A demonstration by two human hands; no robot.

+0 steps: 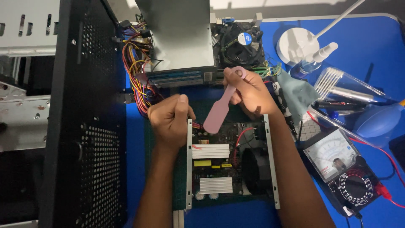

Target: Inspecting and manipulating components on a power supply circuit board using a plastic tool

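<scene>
Blue tabletop (371, 38) is seen from above, crowded with computer parts and tools under dim light. At the centre of the frame, an opened power supply (230, 162) lies with its circuit board, silver heat sinks and black fan exposed between two metal side rails. The left hand (171, 120) is closed into a fist at the unit's upper left corner, fingers curled against the rail where a bundle of coloured wires (137, 80) enters; whether anything is pinched inside cannot be told. The right hand (251, 93) is closed around the upper end of a pink plastic spatula (221, 105), whose broad flat tip is angled down to the board's upper edge. A perforated black case panel (82, 126) fills the left of the frame. A motherboard with a cooler fan (240, 42) sits at upper centre. An analogue multimeter (341, 166) with red leads rests at lower right, with a spray bottle (314, 59), a blue air blower (377, 120) and a green cloth (297, 95) shown above it.
</scene>
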